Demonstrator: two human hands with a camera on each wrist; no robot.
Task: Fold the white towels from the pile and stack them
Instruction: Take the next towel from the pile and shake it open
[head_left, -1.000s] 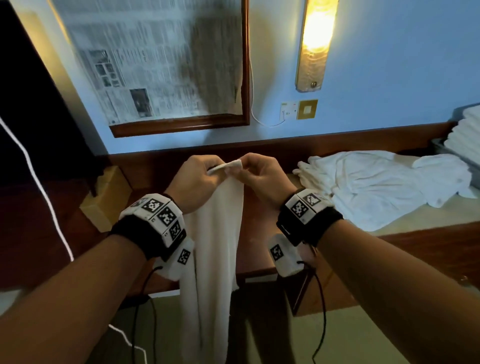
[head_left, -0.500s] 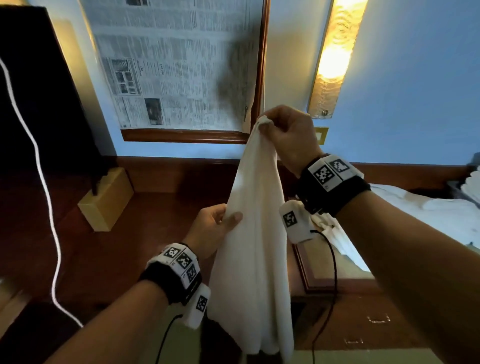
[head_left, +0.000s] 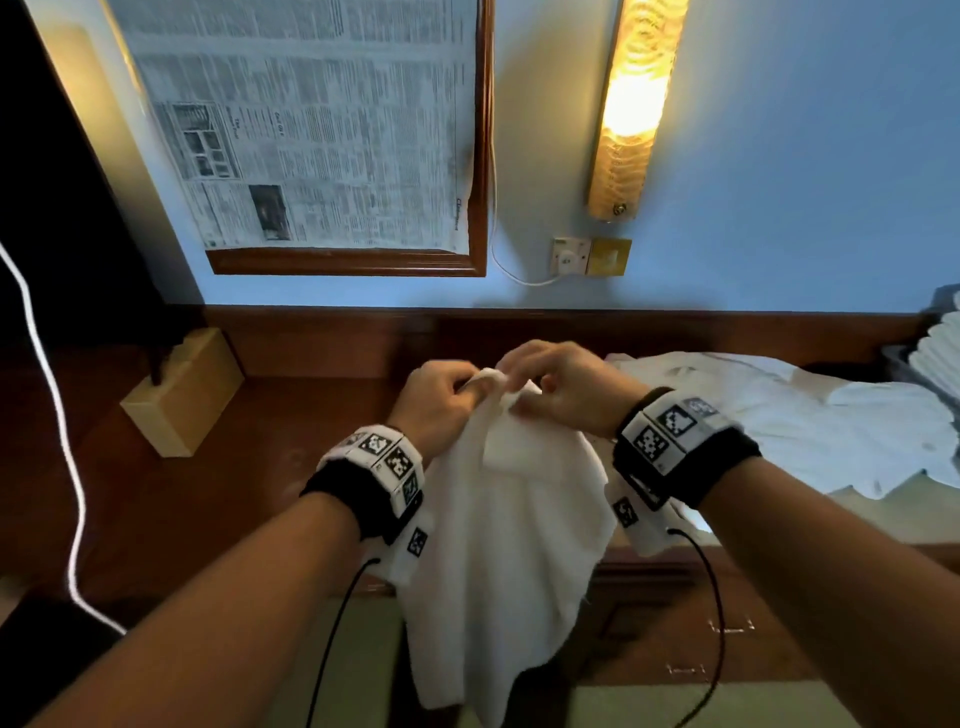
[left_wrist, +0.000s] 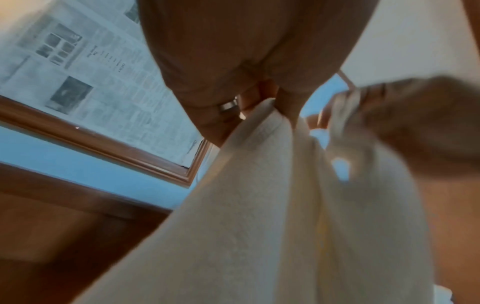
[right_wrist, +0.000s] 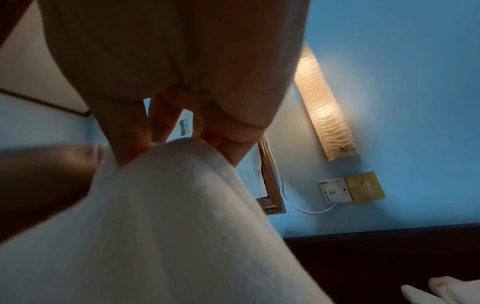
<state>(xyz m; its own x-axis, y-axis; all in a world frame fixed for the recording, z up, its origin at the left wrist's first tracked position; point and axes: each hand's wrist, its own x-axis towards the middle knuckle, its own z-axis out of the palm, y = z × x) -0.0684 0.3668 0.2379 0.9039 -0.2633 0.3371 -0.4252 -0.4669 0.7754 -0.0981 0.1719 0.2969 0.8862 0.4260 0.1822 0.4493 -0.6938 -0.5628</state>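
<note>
A white towel (head_left: 498, 545) hangs in the air in front of me, bunched at its top. My left hand (head_left: 441, 397) pinches the top edge on the left, and my right hand (head_left: 561, 387) pinches it right beside, the two almost touching. The left wrist view shows my fingers (left_wrist: 283, 98) curled on the towel (left_wrist: 259, 205) hem. In the right wrist view thumb and fingers (right_wrist: 135, 139) pinch a rounded fold of towel (right_wrist: 168, 216). The loose pile of white towels (head_left: 779, 415) lies on the surface at the right. A stack of folded towels (head_left: 940, 353) sits at the far right edge.
A dark wooden desk (head_left: 218, 493) runs along the blue wall. A tan box (head_left: 182, 389) sits at its back left. A white cable (head_left: 52, 405) hangs at the left. A framed newspaper (head_left: 322, 130), a lit wall lamp (head_left: 634, 104) and a socket (head_left: 571, 255) are on the wall.
My right hand came down from high by the frame to meet the left hand, which rose from the towel's middle. Both now pinch the bunched top together.
</note>
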